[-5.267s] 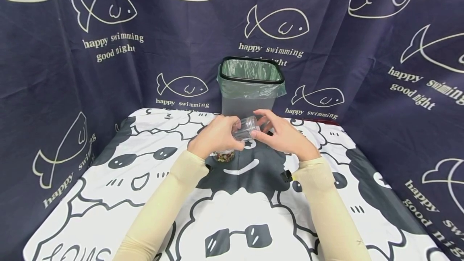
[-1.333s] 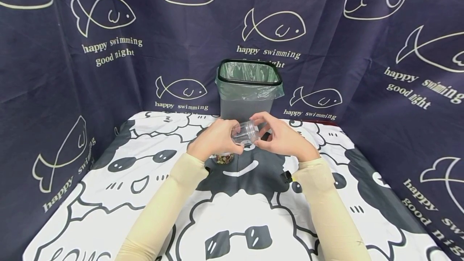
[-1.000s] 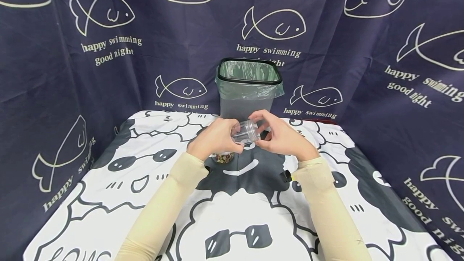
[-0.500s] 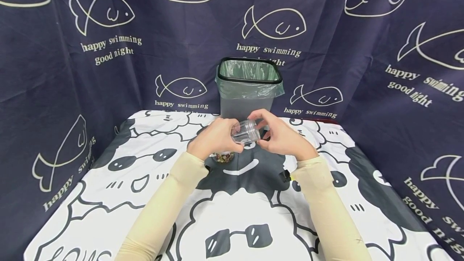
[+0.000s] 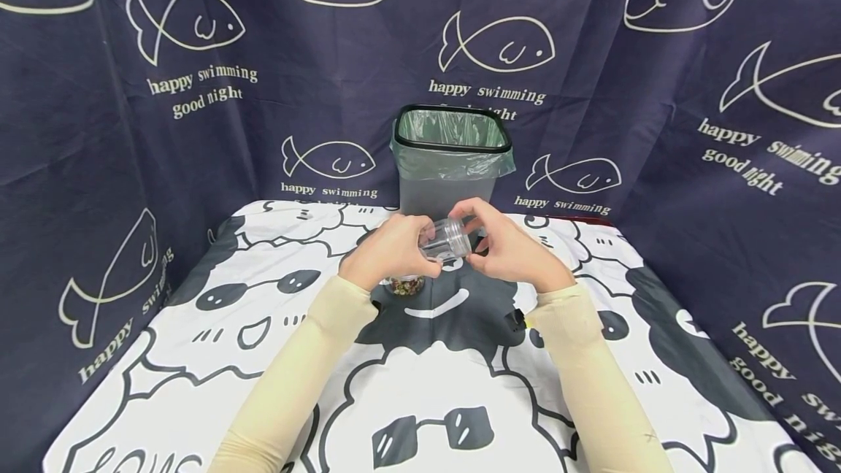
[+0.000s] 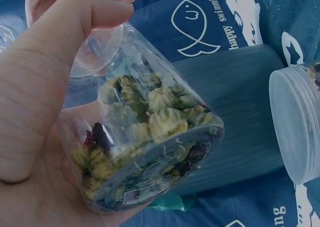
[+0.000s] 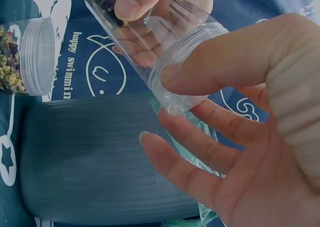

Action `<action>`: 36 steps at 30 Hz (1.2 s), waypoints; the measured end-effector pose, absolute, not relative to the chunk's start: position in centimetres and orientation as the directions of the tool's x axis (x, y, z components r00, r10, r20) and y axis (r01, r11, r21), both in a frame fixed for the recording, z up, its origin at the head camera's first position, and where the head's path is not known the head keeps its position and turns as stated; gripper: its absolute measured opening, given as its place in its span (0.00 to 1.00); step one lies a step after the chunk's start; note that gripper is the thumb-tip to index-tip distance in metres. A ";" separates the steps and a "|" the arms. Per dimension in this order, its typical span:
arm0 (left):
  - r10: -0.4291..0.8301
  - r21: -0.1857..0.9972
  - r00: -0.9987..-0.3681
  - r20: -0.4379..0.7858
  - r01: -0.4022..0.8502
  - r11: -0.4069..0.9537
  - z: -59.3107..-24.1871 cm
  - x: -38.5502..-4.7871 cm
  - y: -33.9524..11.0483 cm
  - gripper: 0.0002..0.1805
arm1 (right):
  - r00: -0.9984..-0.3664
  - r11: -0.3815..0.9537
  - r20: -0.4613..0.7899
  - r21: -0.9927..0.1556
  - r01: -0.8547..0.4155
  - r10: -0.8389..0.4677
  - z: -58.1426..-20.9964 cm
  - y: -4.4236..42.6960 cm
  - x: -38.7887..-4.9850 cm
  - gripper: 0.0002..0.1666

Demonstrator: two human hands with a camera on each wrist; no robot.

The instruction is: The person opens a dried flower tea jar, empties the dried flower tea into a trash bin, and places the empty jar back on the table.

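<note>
A clear plastic jar (image 5: 442, 241) is held tilted above the table, in front of the bin. My left hand (image 5: 389, 250) grips its body, thumb on one side and fingers on the other. Dried flowers (image 6: 167, 118), yellowish buds with dark red bits, lie inside near its base in the left wrist view. At the other end, my right hand (image 5: 515, 250) pinches the clear ribbed screw lid (image 7: 186, 48) between thumb and fingers; in the right wrist view its other fingers are spread below. Whether the lid is loose cannot be told.
A second clear jar (image 5: 406, 285) of mixed dried flowers stands on the table below my left hand, partly hidden; its whitish lid (image 6: 295, 127) is on. Behind stands a grey bin (image 5: 447, 194) with a green liner. Dark blue printed curtains (image 5: 328, 79) enclose the table.
Around the lid, my right hand's fingers have shifted slightly. The left hand keeps its grip on the jar, and the second jar stays in place.
</note>
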State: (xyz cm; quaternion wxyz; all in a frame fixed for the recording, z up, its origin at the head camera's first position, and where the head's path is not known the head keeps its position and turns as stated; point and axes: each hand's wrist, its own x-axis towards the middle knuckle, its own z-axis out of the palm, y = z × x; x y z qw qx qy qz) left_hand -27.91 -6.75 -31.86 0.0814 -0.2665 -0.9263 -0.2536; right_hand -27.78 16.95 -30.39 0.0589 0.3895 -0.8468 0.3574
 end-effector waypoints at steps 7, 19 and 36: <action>0.462 0.417 -0.837 0.294 0.547 0.726 -31.8 -27.9 -6.8 0.23 | -0.686 0.455 0.364 -0.542 -0.707 -0.630 -30.2 17.0 -27.6 0.55; 0.467 0.421 -0.832 0.300 0.554 0.718 -31.8 -27.9 -6.8 0.24 | -0.741 0.533 0.275 -0.548 -0.644 -0.613 -30.2 17.3 -27.4 0.51; 0.463 0.420 -0.836 0.296 0.549 0.722 -31.7 -27.8 -6.8 0.23 | -0.776 0.606 0.222 -0.514 -0.607 -0.590 -30.3 17.3 -27.5 0.36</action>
